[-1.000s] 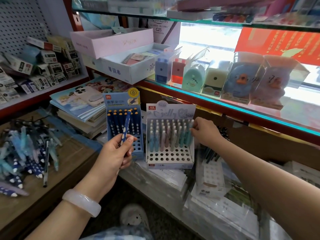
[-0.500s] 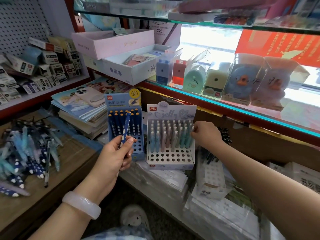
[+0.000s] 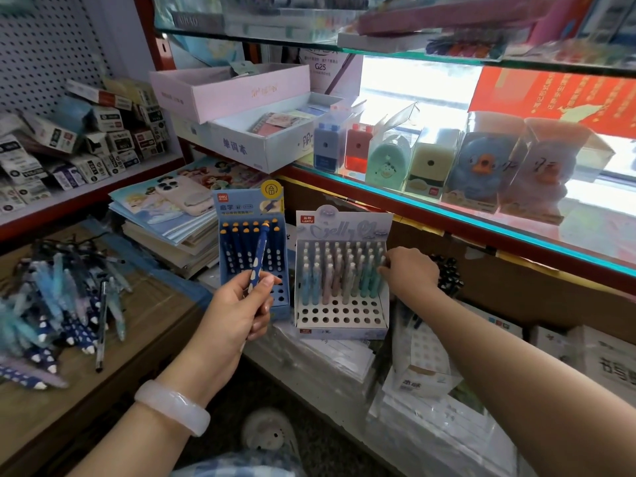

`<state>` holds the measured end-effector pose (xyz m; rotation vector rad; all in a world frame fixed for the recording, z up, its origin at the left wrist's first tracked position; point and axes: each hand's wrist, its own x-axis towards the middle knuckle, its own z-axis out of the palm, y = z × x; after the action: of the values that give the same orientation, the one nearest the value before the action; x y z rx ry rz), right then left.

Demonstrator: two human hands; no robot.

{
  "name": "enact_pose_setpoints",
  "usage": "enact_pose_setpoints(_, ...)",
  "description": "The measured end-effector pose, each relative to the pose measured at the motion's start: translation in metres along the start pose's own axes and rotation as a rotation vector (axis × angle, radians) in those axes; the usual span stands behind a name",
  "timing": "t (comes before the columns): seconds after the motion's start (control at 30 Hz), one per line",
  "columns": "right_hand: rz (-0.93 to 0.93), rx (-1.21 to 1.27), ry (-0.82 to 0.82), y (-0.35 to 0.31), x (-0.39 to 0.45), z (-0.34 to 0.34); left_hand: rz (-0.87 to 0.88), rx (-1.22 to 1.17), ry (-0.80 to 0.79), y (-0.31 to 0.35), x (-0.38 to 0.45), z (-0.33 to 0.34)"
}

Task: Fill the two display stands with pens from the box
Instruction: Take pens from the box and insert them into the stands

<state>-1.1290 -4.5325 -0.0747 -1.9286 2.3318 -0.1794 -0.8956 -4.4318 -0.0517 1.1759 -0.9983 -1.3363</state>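
A blue display stand (image 3: pixel 250 208) holds two rows of dark blue dotted pens, with bare holes at its front. Beside it on the right, a white display stand (image 3: pixel 340 320) carries several pastel pens in its back rows; its front rows are bare. My left hand (image 3: pixel 237 313) pinches a dark blue dotted pen (image 3: pixel 258 258) upright in front of the blue stand. My right hand (image 3: pixel 407 271) reaches the white stand's right side, fingertips at the green pens (image 3: pixel 368 278); whether it grips one is hidden. Loose pens (image 3: pixel 58 304) lie heaped in the wooden box (image 3: pixel 144 321) at the left.
A stack of notebooks with a phone (image 3: pixel 182 199) on top sits behind the blue stand. Wrapped paper packs (image 3: pixel 327 359) lie under the stands. A glass shelf (image 3: pixel 481 218) with boxed sharpeners runs above on the right. Small cartons fill the left shelf (image 3: pixel 69 139).
Both hands have hardly moved. The left one still holds the blue pen at the blue stand; the right one stays at the white stand's right edge.
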Motion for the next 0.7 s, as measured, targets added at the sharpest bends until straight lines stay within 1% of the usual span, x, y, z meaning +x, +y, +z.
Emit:
enact_pose_setpoints(0.07, -0.018, 0.093, -0.014, 0.002, -0.004, -0.005, -0.005, -0.005, 0.015, 0.004, -0.002, -0.004)
enact_pose_setpoints(0.13, -0.068, 0.214, 0.064, -0.001, -0.011, -0.012, -0.031, -0.033, 0.035, 0.008, -0.002, -0.009)
enact_pose_setpoints(0.2, -0.178, 0.320, 0.146, -0.012, -0.021, -0.022, -0.064, -0.081, 0.039, 0.009, -0.001, -0.012)
enact_pose_setpoints(0.23, -0.251, 0.409, 0.131, -0.022, -0.028, -0.028, -0.075, -0.095, 0.035, 0.010, 0.000, -0.012)
enact_pose_setpoints(0.27, -0.326, 0.512, 0.072, -0.033, -0.035, -0.034, -0.080, -0.098, 0.029, 0.010, 0.000, -0.011)
enact_pose_setpoints(0.37, -0.494, 0.773, -0.210, -0.070, -0.060, -0.050, -0.072, -0.035, 0.020, 0.012, -0.004, -0.006)
enact_pose_setpoints(0.43, -0.545, 0.916, -0.314, -0.091, -0.073, -0.054, -0.058, 0.029, 0.015, 0.013, -0.008, -0.006)
enact_pose_setpoints(0.5, -0.524, 1.046, -0.372, -0.108, -0.079, -0.052, -0.053, 0.038, 0.007, 0.015, -0.011, -0.009)
enact_pose_setpoints(0.53, -0.511, 1.077, -0.387, -0.114, -0.080, -0.050, -0.059, 0.035, 0.008, 0.015, -0.012, -0.012)
enact_pose_setpoints(0.6, -0.527, 1.043, -0.360, -0.123, -0.076, -0.045, -0.083, 0.084, 0.042, 0.014, -0.010, -0.022)
enact_pose_setpoints(0.63, -0.542, 1.000, -0.322, -0.127, -0.073, -0.043, -0.097, 0.170, 0.074, 0.011, -0.008, -0.028)
enact_pose_setpoints(0.7, -0.568, 0.884, -0.211, -0.133, -0.065, -0.040, -0.101, 0.443, 0.162, 0.004, -0.002, -0.047)
